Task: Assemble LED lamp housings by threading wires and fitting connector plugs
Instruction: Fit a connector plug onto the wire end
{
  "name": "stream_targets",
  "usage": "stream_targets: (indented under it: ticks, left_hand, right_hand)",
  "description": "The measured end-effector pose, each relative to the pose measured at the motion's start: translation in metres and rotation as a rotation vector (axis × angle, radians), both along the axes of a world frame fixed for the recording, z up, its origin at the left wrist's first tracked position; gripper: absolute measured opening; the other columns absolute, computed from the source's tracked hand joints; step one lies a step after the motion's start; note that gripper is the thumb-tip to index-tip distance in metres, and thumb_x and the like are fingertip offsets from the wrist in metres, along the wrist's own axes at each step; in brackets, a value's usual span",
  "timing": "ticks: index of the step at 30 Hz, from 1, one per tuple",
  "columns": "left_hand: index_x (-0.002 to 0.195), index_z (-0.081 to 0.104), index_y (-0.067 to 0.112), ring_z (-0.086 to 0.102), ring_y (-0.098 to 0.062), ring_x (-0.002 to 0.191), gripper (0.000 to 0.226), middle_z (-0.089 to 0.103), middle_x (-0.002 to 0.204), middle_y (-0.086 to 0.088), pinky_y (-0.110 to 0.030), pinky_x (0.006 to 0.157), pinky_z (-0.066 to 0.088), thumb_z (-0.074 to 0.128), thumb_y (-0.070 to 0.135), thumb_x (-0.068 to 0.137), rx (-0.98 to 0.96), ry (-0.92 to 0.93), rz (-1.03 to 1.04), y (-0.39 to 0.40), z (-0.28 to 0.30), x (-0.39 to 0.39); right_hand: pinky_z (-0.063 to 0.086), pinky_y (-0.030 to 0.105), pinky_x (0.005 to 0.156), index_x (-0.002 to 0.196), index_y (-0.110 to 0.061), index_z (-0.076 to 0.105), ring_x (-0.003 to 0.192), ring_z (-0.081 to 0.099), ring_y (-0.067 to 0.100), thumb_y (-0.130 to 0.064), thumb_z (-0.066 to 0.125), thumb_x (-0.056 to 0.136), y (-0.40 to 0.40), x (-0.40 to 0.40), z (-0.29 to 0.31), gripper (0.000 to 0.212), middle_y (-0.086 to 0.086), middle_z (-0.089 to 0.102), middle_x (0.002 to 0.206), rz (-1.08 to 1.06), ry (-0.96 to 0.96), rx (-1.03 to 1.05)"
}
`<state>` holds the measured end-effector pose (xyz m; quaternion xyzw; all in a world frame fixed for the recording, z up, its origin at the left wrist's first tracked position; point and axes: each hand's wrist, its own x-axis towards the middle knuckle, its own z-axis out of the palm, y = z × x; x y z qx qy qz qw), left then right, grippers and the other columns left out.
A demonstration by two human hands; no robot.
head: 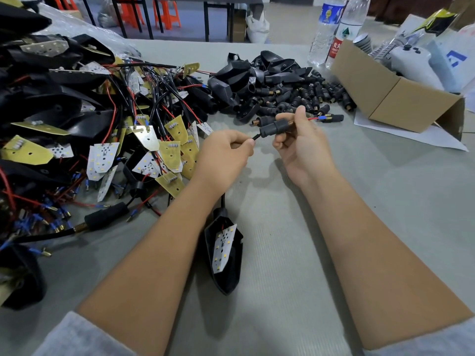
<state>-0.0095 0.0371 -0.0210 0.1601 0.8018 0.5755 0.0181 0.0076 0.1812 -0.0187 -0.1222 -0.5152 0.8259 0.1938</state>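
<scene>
Nearest, lying on the grey desk (295,253) between the 2 forearms: a black lamp housing (227,255), open side up, white LED board (223,249) seated inside, pointed end toward the person. Running up from its far end, a black sheathed wire (223,199) that passes under the left wrist.

Just beyond, left hand (223,155) curled, thumb and forefinger pinching the wire close to where it enters the connector plug (273,127). Right hand (300,140) wrapped round that plug, fingers (300,113) closed on its brass-spring end. Plug's long axis roughly level, lower left to upper right, spanning the gap between both hands. Red wire tip (312,119) poking out beyond the spring, to the right.

Likely step: drawing the wire through and sliding the plug toward the housing. Pull along that same axis; left hand nearer the housing, right nearer the free ends.

Farther off: loose boards and red wiring (154,140) heaped left, spare plugs (308,96) ahead, cardboard box (395,98), 2 water bottles (331,29) at the far edge.
</scene>
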Motion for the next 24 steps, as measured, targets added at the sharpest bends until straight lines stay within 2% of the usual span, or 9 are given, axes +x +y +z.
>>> stream_targets:
  ticks: [4,8,12,16,18,20,24]
  left_hand:
    - [0.084,0.064,0.033,0.047,0.002,0.044,0.017,0.068,0.066,0.011,-0.019,0.053,0.041,0.058,0.023,0.097,0.014,0.009,-0.063,-0.0008,0.0024,0.0024]
    - [0.083,0.063,0.033,0.052,0.004,0.055,0.018,0.067,0.065,0.011,-0.009,0.052,0.038,0.059,0.022,0.096,0.015,0.03,-0.057,-0.0017,0.0043,0.0036]
    - [0.081,0.064,0.035,0.056,-0.006,0.066,0.019,0.067,0.065,0.01,-0.022,0.064,0.044,0.062,0.022,0.095,0.04,0.043,-0.046,-0.002,0.0038,0.0024]
    - [0.079,0.067,0.034,0.063,-0.017,0.074,0.02,0.067,0.067,0.007,-0.036,0.076,0.053,0.067,0.018,0.091,0.074,0.047,-0.035,-0.0016,0.0027,0.0025]
    - [0.078,0.068,0.034,0.062,-0.016,0.071,0.021,0.066,0.067,0.006,-0.033,0.074,0.052,0.067,0.017,0.09,0.082,0.04,-0.04,-0.0012,0.0028,0.0029]
    - [0.079,0.068,0.033,0.059,-0.009,0.068,0.02,0.065,0.066,0.006,-0.025,0.068,0.049,0.067,0.016,0.09,0.08,0.027,-0.05,-0.0009,0.0032,0.0035]
    - [0.079,0.068,0.033,0.053,-0.005,0.061,0.02,0.065,0.064,0.008,-0.015,0.056,0.041,0.066,0.017,0.091,0.058,0.014,-0.06,-0.0009,0.0035,0.0033]
  right_hand:
    - [0.045,0.022,0.051,0.082,-0.008,0.066,0.049,0.049,0.009,-0.034,0.042,0.104,0.0012,0.0019,0.0018,0.042,-0.002,0.061,0.058,-0.008,-0.003,-0.032]
    - [0.046,0.023,0.054,0.084,-0.01,0.067,0.049,0.051,0.01,-0.036,0.04,0.105,-0.0002,0.0026,0.0019,0.043,-0.001,0.064,0.06,0.028,-0.016,0.019]
    - [0.047,0.023,0.053,0.085,-0.009,0.065,0.049,0.052,0.009,-0.035,0.039,0.105,-0.0011,0.0034,0.0021,0.042,-0.002,0.065,0.06,0.024,-0.019,0.047]
    - [0.048,0.023,0.051,0.08,-0.011,0.063,0.047,0.054,0.009,-0.033,0.044,0.104,-0.004,0.0045,0.002,0.037,-0.002,0.064,0.058,-0.072,-0.024,0.079]
    - [0.048,0.023,0.051,0.077,-0.013,0.062,0.045,0.054,0.009,-0.033,0.047,0.103,-0.0055,0.0042,0.0023,0.036,-0.002,0.064,0.055,-0.147,-0.053,0.14]
    - [0.048,0.022,0.052,0.075,-0.015,0.062,0.045,0.054,0.009,-0.033,0.049,0.102,-0.0055,0.0041,0.0019,0.036,-0.002,0.062,0.052,-0.209,-0.073,0.216]
    - [0.049,0.023,0.053,0.075,-0.014,0.063,0.047,0.056,0.01,-0.032,0.05,0.102,-0.0046,0.0049,0.0013,0.035,0.0,0.062,0.053,-0.247,-0.059,0.331]
